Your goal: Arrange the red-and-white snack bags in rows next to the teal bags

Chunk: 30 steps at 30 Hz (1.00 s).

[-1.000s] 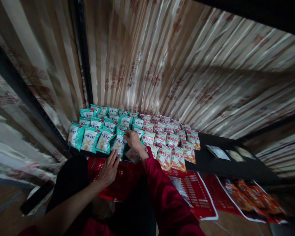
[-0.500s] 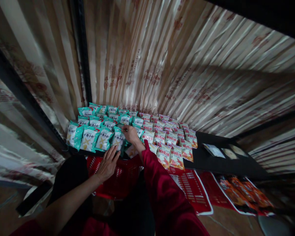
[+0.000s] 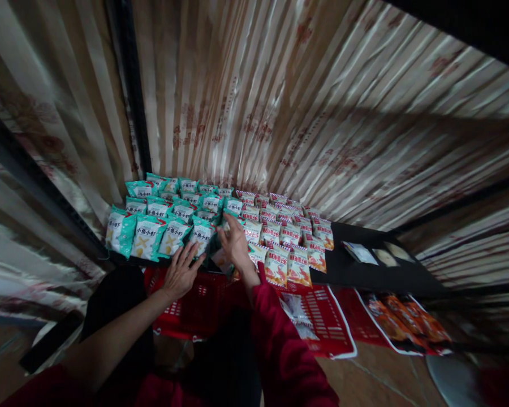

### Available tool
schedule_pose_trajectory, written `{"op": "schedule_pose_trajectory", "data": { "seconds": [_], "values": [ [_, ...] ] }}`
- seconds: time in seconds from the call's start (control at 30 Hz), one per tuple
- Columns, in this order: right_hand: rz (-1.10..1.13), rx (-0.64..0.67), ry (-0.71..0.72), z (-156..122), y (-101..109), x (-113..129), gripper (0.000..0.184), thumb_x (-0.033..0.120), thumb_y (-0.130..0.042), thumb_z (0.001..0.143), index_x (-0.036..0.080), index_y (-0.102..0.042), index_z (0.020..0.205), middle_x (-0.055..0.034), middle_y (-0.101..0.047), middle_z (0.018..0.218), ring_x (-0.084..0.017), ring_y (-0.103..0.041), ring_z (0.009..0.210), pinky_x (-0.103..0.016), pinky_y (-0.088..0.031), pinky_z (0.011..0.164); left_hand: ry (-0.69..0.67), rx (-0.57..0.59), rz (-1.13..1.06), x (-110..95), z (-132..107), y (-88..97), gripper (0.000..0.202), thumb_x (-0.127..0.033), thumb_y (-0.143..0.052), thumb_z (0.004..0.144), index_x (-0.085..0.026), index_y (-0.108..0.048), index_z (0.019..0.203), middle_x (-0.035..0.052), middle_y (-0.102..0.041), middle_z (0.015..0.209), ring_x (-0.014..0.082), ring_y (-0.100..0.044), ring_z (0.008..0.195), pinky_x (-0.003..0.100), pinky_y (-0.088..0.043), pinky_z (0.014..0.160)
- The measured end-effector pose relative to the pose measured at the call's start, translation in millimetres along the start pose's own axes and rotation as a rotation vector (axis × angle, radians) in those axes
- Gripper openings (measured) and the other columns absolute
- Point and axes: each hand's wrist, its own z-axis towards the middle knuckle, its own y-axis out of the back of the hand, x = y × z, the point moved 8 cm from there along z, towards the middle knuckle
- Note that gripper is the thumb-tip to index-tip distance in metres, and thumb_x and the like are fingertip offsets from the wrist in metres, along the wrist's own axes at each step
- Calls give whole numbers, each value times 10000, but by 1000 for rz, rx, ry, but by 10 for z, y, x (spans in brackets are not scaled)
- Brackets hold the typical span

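Teal-and-white snack bags (image 3: 147,236) stand in rows at the left end of a black shelf. My left hand (image 3: 182,275) is open, its outstretched fingertips touching the lower edge of the front-row teal bag (image 3: 201,236) furthest right. Just right of that bag is my right hand (image 3: 237,246), thumb and fingers bent but apart, with nothing visibly held. Under its palm a bag (image 3: 221,261) lies low at the shelf's front, partly hidden by the hand. Red-and-white striped snack bags (image 3: 276,264) fill the rows beside my right wrist.
Flat packets (image 3: 360,252) lie further right on the black shelf (image 3: 343,271). Below the front edge are a red basket (image 3: 186,308) by my knees, another red basket (image 3: 331,322), and one with orange packs (image 3: 407,322). Pleated curtains (image 3: 254,113) hang behind.
My right hand has drawn back from the top of the front teal bag and moved slightly right and down, its fingers spreading. My left hand stays at the bag's base. The view has shifted slightly.
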Motion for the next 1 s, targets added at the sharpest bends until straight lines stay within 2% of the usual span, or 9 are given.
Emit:
{"op": "schedule_pose_trajectory", "data": {
  "seconds": [0.1, 0.2, 0.33, 0.5, 0.8, 0.9, 1.0],
  "values": [
    [-68, -213, -68, -397, 293, -254, 472, 338, -407, 900, 171, -419, 1342, -142, -348, 1456, -249, -313, 1349, -469, -313, 1082, 3, 10, -4, 0, -4, -14, 511, -198, -495, 860, -252, -437, 1365, 103, -262, 1512, 274, -174, 1410, 484, -192, 1124],
    [-143, -357, -137, -807, 425, -516, 517, 393, -425, 898, 148, -389, 1351, -176, -326, 1454, -274, -285, 1355, -507, -303, 1074, 4, 2, 4, -11, 2, -2, 524, -186, -484, 864, -253, -415, 1379, 100, -259, 1514, 267, -171, 1411, 480, -185, 1128],
    [-155, -317, -167, -1089, 290, -704, 591, 440, -424, 895, 143, -311, 1394, -193, -408, 1389, -289, -349, 1309, -531, -325, 1045, -1, 20, 21, -31, 14, 5, 510, -163, -468, 866, -233, -429, 1369, 122, -290, 1501, 270, -175, 1410, 487, -199, 1120],
    [-129, -292, -207, -1075, 180, -723, 617, 431, -428, 890, 120, -294, 1406, -198, -449, 1347, -283, -386, 1272, -492, -344, 1037, -7, 36, 43, -48, 20, 15, 498, -168, -459, 872, -225, -431, 1366, 137, -304, 1493, 272, -175, 1409, 496, -207, 1112],
    [32, -349, -262, -905, 183, -709, 601, 368, -458, 855, 127, -333, 1392, -185, -509, 1278, -275, -483, 1173, -456, -408, 964, 1, 68, 45, -46, 21, -5, 527, -192, -497, 853, -226, -423, 1374, 134, -247, 1511, 283, -175, 1408, 503, -153, 1127],
    [138, -359, -285, -820, 179, -732, 545, 346, -463, 838, 141, -414, 1340, -168, -539, 1215, -252, -542, 1072, -431, -445, 913, 9, 59, 47, -55, 23, 1, 521, -207, -501, 856, -220, -427, 1372, 139, -253, 1509, 285, -181, 1406, 502, -153, 1128],
    [235, -360, -288, -737, 172, -787, 421, 342, -474, 821, 149, -555, 1186, -134, -575, 1100, -217, -582, 936, -396, -480, 852, 16, 43, 44, -71, 25, 11, 511, -220, -494, 865, -209, -426, 1371, 149, -265, 1504, 288, -188, 1404, 508, -165, 1123]
  ]
}}
